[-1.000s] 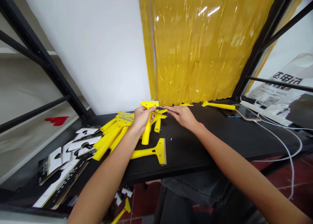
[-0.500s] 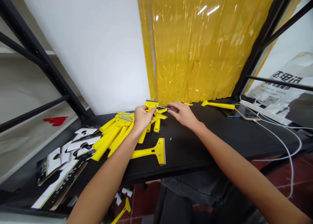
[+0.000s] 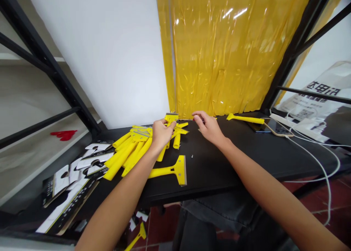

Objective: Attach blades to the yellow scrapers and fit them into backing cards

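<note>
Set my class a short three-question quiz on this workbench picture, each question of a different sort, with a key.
1. True or false: the left hand grips a yellow scraper by its handle.
2. Multiple choice: what lies at the near table edge, apart from both hands? A) a red cup B) a lone yellow scraper C) a hammer
3. Fill in: the right hand pinches a thin ____ strip reaching towards the held scraper's head.

Key: 1 true; 2 B; 3 metal. The strip is too small to tell whether it is a blade. A pile of scrapers lies left of the hands on the black table.
</note>
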A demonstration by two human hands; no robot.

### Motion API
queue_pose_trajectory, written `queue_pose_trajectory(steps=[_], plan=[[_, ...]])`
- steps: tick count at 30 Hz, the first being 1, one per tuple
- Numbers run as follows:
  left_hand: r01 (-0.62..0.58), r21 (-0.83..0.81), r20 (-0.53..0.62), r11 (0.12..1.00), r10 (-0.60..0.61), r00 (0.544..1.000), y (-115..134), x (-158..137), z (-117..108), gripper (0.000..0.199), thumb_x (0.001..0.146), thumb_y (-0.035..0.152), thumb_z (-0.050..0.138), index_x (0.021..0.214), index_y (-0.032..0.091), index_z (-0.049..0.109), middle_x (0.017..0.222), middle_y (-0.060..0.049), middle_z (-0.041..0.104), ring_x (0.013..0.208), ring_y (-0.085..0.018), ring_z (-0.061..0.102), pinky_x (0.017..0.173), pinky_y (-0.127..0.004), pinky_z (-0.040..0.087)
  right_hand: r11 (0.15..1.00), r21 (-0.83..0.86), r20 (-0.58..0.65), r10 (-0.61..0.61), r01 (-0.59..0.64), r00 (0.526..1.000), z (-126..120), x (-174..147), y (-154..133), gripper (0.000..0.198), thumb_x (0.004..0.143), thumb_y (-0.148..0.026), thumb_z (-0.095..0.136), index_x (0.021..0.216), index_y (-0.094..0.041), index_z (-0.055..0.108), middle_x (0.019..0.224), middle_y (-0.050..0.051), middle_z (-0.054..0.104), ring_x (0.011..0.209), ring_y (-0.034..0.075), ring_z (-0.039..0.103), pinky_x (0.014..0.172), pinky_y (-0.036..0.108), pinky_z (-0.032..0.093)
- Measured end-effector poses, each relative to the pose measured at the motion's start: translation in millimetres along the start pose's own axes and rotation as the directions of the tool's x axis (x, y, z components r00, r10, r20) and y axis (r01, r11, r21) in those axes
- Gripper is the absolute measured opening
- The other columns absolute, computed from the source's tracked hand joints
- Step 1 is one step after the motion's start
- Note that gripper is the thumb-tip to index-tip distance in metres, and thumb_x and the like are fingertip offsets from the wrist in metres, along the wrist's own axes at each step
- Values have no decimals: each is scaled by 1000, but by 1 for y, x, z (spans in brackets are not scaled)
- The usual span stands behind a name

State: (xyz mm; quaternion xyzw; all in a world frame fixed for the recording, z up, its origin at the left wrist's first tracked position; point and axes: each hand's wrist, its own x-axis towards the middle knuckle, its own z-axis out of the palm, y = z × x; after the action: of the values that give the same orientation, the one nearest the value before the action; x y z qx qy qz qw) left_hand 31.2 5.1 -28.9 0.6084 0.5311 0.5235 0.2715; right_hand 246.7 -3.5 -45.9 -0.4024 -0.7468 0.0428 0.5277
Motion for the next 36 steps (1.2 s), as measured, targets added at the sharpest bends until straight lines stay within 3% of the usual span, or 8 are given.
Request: queue_pose_trajectory(steps=[2,5,11,16,22,27,32,36], plan=[[-3,-6,-12,1000,3,1000,-1,1,0,26,78,40,72,72,16,63,48,0,57,37,-13,49,39,-24,35,998,65,34,23,-26,999,1,-1,1,25,103,-40,51,121,-23,54,87,3,67,70,19,61,68,33,45],[1,-39,-27,999,-2,1000,-3,4,-1,25,77,39,72,71,16,64,48,0,58,37,-14,50,40,-24,37,990,137,56,15,-22,998,3,-1,4,22,102,-42,51,114,-22,51,94,5,66,75,18,60,68,31,44],[41,-59,-6,997,-42,999,-5,5,0,23,76,37,73,72,16,64,48,0,58,36,-14,50,39,-24,37,992,14,45,127,-128,991,7,-2,12,31,105,-51,41,90,-24,48,75,1,60,67,18,56,65,31,40],[66,-47,-32,997,-68,997,-8,10,-2,20,73,33,73,70,17,61,47,-1,58,39,-15,53,40,-24,40,998,-33,118,55,-52,991,12,-6,15,25,103,-47,45,107,-23,49,94,7,68,80,22,63,71,32,44],[67,-24,0,997,-67,998,-8,11,-2,20,73,33,71,70,18,58,46,0,58,38,-17,54,40,-25,40,993,-83,66,91,-85,994,14,-6,15,32,106,-50,37,92,-25,50,76,2,61,69,20,59,67,32,40],[58,19,4,998,-58,998,-12,10,1,18,77,32,68,72,17,60,48,-1,59,38,-16,55,42,-25,40,998,28,105,56,-59,993,14,-6,11,25,102,-47,47,110,-23,49,93,5,67,77,20,62,71,31,44],[51,40,1,998,-51,999,-11,8,1,18,77,32,68,70,18,59,48,-2,60,40,-17,56,43,-25,40,992,-48,56,117,-115,992,16,-6,14,35,104,-52,40,87,-24,51,74,2,61,69,20,59,67,31,40],[42,48,-3,998,-41,999,-8,6,1,19,78,33,68,70,17,61,50,-2,61,40,-16,56,42,-24,39,994,28,106,105,-109,989,14,-6,16,30,102,-52,46,104,-23,53,83,2,64,71,19,60,68,30,44]])
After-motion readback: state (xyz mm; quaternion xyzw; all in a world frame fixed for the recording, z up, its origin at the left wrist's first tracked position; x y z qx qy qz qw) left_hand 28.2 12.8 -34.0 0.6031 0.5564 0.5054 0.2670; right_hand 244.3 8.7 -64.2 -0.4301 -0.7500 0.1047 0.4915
